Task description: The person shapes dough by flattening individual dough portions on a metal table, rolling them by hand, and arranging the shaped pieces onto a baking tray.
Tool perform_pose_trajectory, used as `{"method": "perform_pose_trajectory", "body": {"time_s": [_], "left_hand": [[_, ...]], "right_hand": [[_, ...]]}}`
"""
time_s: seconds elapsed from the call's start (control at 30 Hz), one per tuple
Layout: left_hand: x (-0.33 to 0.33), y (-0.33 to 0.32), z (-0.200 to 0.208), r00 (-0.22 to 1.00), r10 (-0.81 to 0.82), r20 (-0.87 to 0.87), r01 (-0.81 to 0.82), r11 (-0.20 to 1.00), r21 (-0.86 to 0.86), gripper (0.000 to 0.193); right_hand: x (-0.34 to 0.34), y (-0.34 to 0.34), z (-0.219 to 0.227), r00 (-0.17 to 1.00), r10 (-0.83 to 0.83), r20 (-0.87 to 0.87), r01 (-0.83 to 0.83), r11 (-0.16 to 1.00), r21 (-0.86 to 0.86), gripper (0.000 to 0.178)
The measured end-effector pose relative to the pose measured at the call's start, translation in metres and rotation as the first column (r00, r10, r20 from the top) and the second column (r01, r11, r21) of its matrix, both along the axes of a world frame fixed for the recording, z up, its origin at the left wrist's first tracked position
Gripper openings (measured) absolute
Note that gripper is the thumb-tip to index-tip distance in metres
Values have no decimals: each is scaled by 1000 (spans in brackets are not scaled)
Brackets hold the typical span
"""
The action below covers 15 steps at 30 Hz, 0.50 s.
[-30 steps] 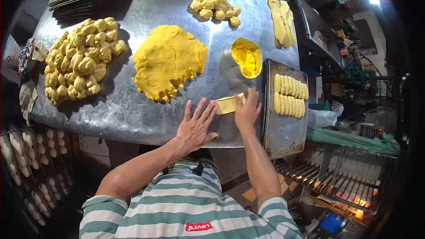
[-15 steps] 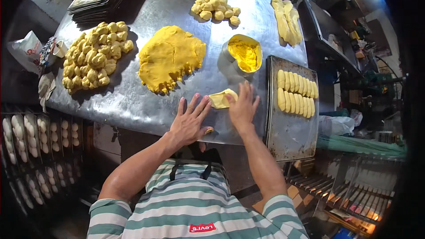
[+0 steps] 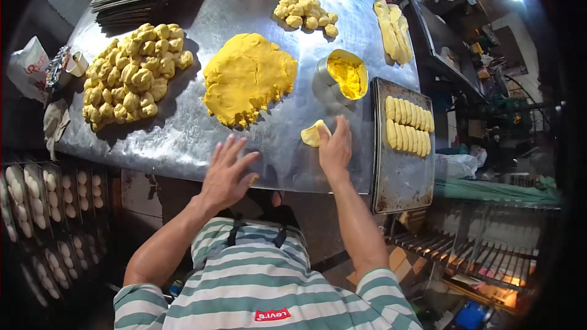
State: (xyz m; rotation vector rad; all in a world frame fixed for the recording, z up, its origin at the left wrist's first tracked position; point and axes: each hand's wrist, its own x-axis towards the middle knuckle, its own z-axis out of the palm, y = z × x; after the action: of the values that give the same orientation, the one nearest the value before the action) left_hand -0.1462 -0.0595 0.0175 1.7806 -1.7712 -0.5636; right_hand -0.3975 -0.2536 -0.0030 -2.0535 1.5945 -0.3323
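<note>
your right hand lies flat at the centre of the frame, fingers together, touching a small pale yellow dough piece on the shiny metal table. your left hand, lower centre, is empty with fingers spread.

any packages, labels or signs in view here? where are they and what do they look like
White bag: far left edge of the table, crumpled plastic with red print.
Wrapper: beside the bag, small, multicoloured.
Patch: on the striped shirt at bottom centre, small red rectangle with white print.
No screens or signs visible.
</note>
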Motion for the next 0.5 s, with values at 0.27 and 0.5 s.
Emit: {"method": "perform_pose_trajectory", "body": {"time_s": [0.27,0.5], "left_hand": [[94,59,-7,954,300,11,-299,953,-51,43],[97,54,-5,876,480,-56,-480,877,5,41]], "right_hand": [[6,14,-19,998,-57,-15,56,997,-54,69],[36,66,10,1000,-13,21,19,959,-282,65]]}}
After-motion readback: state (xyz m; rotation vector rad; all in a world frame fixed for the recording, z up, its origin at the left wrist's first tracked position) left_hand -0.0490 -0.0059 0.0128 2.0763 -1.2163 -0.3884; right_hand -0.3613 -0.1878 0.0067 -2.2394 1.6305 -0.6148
